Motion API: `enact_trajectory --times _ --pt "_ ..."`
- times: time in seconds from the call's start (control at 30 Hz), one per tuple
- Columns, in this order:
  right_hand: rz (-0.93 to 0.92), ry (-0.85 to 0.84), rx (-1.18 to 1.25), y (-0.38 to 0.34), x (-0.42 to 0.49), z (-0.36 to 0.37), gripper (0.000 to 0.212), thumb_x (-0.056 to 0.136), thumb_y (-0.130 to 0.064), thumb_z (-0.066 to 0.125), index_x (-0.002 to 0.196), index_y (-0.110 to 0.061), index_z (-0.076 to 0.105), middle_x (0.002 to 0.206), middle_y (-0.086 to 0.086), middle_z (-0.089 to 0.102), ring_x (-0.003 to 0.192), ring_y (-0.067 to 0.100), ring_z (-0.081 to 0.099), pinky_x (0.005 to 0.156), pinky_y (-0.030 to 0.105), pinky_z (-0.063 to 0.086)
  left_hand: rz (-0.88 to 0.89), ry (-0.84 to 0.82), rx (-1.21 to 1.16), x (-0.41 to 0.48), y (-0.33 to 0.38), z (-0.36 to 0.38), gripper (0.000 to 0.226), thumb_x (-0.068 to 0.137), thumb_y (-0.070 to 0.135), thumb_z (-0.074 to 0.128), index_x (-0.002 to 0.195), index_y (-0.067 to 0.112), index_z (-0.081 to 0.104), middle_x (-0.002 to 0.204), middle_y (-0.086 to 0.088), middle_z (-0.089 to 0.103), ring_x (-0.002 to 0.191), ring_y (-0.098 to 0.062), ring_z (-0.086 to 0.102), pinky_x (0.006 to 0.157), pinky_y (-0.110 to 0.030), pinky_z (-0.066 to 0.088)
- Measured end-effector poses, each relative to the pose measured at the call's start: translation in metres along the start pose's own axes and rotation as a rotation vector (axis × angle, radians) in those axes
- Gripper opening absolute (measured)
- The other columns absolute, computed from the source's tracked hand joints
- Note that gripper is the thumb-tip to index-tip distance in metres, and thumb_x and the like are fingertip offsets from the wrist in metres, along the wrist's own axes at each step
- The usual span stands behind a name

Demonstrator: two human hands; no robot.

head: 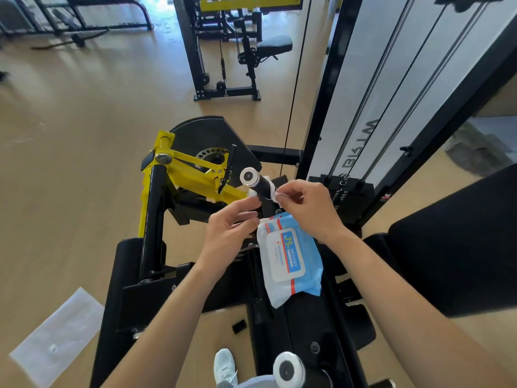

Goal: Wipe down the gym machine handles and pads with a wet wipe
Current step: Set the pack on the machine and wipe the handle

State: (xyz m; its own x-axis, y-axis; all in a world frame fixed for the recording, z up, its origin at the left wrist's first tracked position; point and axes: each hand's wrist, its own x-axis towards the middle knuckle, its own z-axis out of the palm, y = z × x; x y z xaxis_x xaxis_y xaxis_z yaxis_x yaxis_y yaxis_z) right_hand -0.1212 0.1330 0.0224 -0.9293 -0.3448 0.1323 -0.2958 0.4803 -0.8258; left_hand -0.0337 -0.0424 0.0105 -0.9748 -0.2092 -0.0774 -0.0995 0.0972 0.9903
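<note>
Head view, centre: just beginning, pinching wet wipe (275,195) round handle (259,187) with right hand (307,210), holding left hand (229,233) slack, gripping nothing (probably leaving pads (461,247) for later).

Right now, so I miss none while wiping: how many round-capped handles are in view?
2. The far handle is mid-frame, wet wipe draped on it, pinched by the right hand. The near handle is at the bottom edge. Others may be hidden.
</note>
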Motion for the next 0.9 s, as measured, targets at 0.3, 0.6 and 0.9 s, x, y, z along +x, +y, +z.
enact_trajectory --times 0.3,0.6,0.9 --pt "-0.042 -0.180 0.320 -0.031 -0.066 -0.025 0.006 0.092 -0.014 0.074 0.090 -0.020 0.073 0.104 -0.004 0.074 0.101 0.014 0.070 0.088 0.033 0.057 0.280 -0.075 0.211 -0.052 0.020 -0.014 0.048 0.092 0.010 0.074 0.137 0.019 0.061 0.132 0.007 0.067 0.128 -0.012 0.059 0.101 -0.029 0.053" --pt "-0.040 -0.155 0.566 -0.033 -0.092 -0.030 0.021 0.091 -0.009 0.073 0.084 -0.028 0.066 0.078 -0.010 0.065 0.074 0.010 0.061 0.068 0.023 0.051 0.068 -0.307 0.099 -0.077 0.033 0.004 0.041 0.088 0.021 0.080 0.125 0.009 0.067 0.099 -0.014 0.076 0.092 -0.028 0.074 0.084 -0.045 0.061" --pt "-0.042 -0.095 0.627 -0.013 -0.102 -0.034 0.019 0.089 -0.006 0.075 0.084 -0.021 0.063 0.086 0.000 0.066 0.082 0.017 0.064 0.071 0.033 0.057 0.012 -0.030 0.196 -0.097 0.031 0.012 0.005 0.094 0.021 0.074 0.096 0.018 0.078 0.084 -0.004 0.074 0.075 -0.037 0.063 0.067 -0.039 0.052"
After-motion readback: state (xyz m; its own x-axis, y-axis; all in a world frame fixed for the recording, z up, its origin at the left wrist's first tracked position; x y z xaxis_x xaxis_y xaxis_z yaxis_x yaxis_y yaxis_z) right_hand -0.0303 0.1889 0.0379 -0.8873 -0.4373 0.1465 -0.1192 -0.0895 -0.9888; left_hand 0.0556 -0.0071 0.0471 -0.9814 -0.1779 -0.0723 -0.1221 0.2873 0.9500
